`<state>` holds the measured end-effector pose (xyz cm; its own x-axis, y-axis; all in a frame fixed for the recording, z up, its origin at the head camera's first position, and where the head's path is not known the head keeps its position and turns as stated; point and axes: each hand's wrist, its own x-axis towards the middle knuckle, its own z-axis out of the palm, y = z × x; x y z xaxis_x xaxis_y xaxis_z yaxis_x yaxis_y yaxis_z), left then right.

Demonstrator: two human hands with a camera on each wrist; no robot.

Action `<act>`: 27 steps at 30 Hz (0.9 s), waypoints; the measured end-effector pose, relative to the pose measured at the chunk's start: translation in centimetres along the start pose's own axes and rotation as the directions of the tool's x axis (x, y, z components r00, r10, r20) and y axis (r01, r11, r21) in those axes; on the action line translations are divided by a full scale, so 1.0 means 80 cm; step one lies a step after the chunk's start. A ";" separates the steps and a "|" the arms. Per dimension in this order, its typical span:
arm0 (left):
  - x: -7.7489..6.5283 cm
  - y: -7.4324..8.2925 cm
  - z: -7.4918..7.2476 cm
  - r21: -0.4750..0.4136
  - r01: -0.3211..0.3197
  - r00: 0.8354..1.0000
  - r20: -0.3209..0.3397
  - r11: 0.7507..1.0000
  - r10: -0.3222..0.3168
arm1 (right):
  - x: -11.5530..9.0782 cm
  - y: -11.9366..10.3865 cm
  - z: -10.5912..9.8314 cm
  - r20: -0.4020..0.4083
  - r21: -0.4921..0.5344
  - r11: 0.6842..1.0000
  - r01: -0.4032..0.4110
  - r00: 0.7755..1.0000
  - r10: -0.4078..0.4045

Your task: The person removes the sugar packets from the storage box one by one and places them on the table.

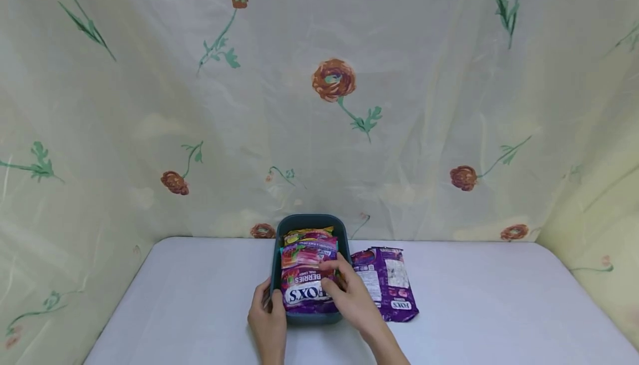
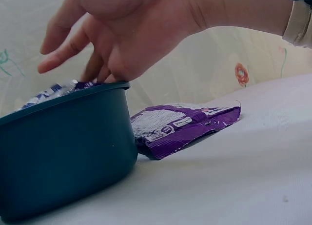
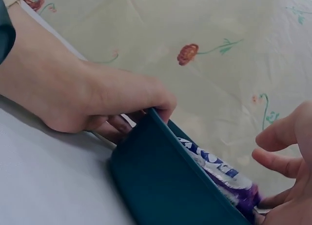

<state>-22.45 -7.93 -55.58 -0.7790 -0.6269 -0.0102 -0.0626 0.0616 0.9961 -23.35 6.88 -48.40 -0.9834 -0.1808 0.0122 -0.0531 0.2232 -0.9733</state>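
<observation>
Several purple candy bags [image 1: 308, 290] lie stacked inside a dark teal container [image 1: 313, 319], their front marked FOX'S BERRIES. My left hand [image 1: 268, 320] grips the container's left wall; in the right wrist view the left hand's [image 3: 102, 95] thumb hooks over the rim with the fingers outside. My right hand [image 1: 352, 298] reaches over the right rim, its loosely bent fingers spread on the top bag. Seen from the left wrist, the right hand [image 2: 126, 34] has some fingertips hidden behind the rim, near the bags.
Another purple candy bag [image 1: 396, 284] lies on the white table [image 1: 489, 298], just right of the container. A flower-patterned curtain [image 1: 399, 104] hangs behind the table and along both sides.
</observation>
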 end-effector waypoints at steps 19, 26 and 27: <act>0.000 0.002 0.003 -0.002 -0.001 1.000 0.000 1.000 0.001 | -0.004 0.002 0.003 0.053 -0.186 0.977 0.103 0.994 -0.095; 0.001 0.001 0.004 -0.001 -0.012 1.000 -0.009 1.000 0.012 | -0.005 0.006 0.000 0.103 -0.252 0.948 0.196 0.979 -0.175; 0.001 0.001 0.003 -0.001 -0.011 1.000 -0.007 1.000 0.011 | -0.005 0.007 0.000 0.103 -0.256 0.946 0.200 0.978 -0.180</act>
<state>-22.68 -7.77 -55.56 -0.7750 -0.6319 0.0010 -0.0540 0.0677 0.9962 -23.00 7.07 -48.93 -0.9349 -0.3153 0.1631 -0.2915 0.4197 -0.8596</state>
